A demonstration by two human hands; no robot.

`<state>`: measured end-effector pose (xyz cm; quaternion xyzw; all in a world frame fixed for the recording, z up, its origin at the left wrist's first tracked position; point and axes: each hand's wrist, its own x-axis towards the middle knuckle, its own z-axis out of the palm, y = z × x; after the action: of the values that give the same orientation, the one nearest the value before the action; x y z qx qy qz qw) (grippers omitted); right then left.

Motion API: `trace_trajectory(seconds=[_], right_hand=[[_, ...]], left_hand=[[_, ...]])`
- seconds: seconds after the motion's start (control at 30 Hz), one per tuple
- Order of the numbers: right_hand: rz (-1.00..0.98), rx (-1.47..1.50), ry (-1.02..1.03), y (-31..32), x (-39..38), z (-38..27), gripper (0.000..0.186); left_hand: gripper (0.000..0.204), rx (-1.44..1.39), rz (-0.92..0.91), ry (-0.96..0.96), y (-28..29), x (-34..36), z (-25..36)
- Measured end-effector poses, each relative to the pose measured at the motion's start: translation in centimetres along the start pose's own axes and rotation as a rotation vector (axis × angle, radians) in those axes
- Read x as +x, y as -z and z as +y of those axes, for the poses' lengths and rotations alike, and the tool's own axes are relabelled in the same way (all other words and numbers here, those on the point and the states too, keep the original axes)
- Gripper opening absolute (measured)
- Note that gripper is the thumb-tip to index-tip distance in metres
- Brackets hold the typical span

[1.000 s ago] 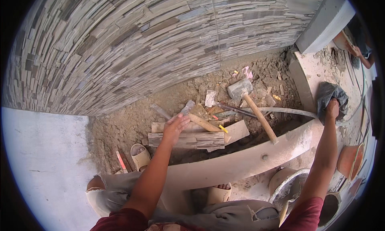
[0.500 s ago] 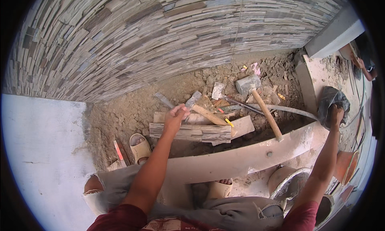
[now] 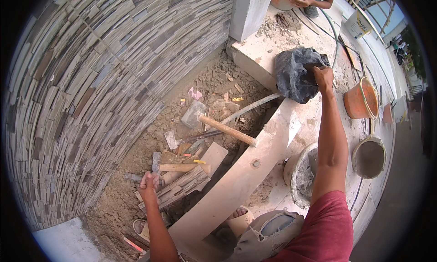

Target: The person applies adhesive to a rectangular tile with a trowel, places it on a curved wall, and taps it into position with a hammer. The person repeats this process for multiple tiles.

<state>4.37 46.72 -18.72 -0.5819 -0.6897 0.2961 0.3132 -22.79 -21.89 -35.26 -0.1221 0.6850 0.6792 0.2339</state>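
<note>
My right hand point(image 3: 324, 78) is closed on the edge of a crumpled black plastic bag point(image 3: 296, 73), which rests on the ledge at the end of a low curved wall. On the left, my left hand point(image 3: 149, 187) has its fingers drawn together; whether anything small is in them I cannot make out. It hovers by a grey metal bar point(image 3: 133, 176), partly hidden behind the hand, and a hammer point(image 3: 175, 167) with a wooden handle. Just beside it lies a strip of stone-look tile point(image 3: 184, 189).
A mallet point(image 3: 230, 130) leans its wooden handle on the low curved wall point(image 3: 236, 180). Tiled wall point(image 3: 114, 80) rises on the left above rubble. Right of me stand a mortar-crusted bucket point(image 3: 298, 175), an orange bucket point(image 3: 359, 100) and another bucket point(image 3: 369, 157). Another person's hand point(image 3: 302, 2) shows at the top.
My view has swung to the right, bringing the buckets and ledge further in. My right hand stays at the black bag, and my left hand stays by the hammer and metal bar.
</note>
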Motion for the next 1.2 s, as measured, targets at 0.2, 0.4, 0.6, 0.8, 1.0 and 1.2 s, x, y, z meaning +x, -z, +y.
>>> trace_trajectory(seconds=[0.2, 0.4, 0.6, 0.8, 1.0, 1.2], right_hand=[[-0.177, 0.547, -0.037, 1.6, 0.2, 0.3, 0.01], [-0.317, 0.719, -0.135, 1.4, -0.9, 0.3, 0.017], [-0.033, 0.13, -0.003, -0.1, 0.8, 2.1, 0.015], [0.089, -0.417, 0.435, -3.9, -0.8, -1.1, 0.019], [-0.044, -0.574, 0.049, -8.3, 2.8, 3.6, 0.032], [0.086, -0.326, -0.324, -10.2, 1.9, 1.0, 0.039]], left_hand=[[0.041, 0.046, -0.003, -0.018, -0.6, -0.1, 0.0], [0.038, 0.04, -0.027, -0.034, -0.9, -0.5, 0.3], [0.045, 0.081, -0.033, -0.038, -1.1, -0.5, 0.5], [0.044, 0.111, -0.021, -0.041, -1.4, -1.3, 1.1], [0.043, 0.138, -0.069, -0.025, -2.5, -1.3, 1.0], [0.045, 0.188, -0.067, -0.025, -1.8, -1.9, 0.7]])
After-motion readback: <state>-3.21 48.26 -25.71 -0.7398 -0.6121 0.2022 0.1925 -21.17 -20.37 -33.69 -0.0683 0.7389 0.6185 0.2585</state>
